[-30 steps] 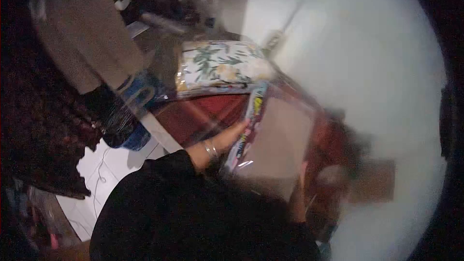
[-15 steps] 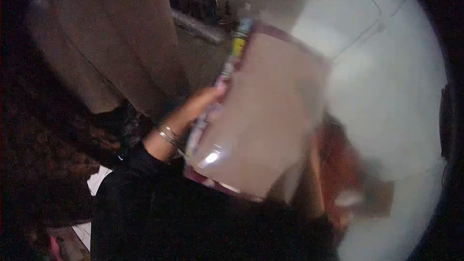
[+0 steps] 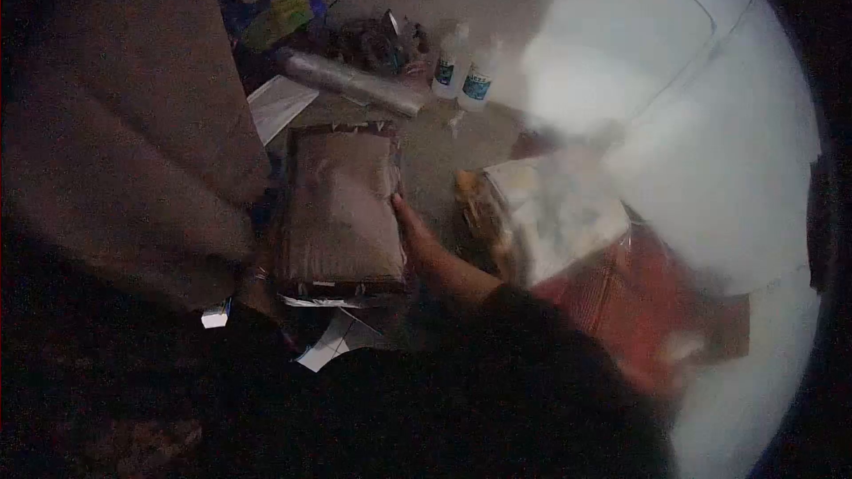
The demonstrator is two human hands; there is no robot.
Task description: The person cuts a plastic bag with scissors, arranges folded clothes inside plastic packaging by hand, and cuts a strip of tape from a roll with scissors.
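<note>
A brown rectangular packet [image 3: 342,208] with a dark border and a shiny, clear-looking cover is in front of me, left of the middle. My right hand [image 3: 410,217] grips its right edge, the thumb on the near face and the other fingers out of sight behind. At the packet's lower left, my left hand [image 3: 257,288] is mostly lost in shadow. Its wrist reaches the packet's left edge, but its fingers are hidden. White papers [image 3: 333,341] show just below the packet.
A whitish flat pack [image 3: 564,213] lies to the right, beside a red ribbed surface [image 3: 603,288]. Two clear bottles [image 3: 477,84] with blue labels and a long plastic-wrapped roll [image 3: 355,80] stand or lie farther back. A brown cloth [image 3: 133,115] hangs at left.
Half a second ago a blurred packet with a patterned edge was up close, gripped by my left hand. Now a brown packet is lower and further left, with my right hand on it.
</note>
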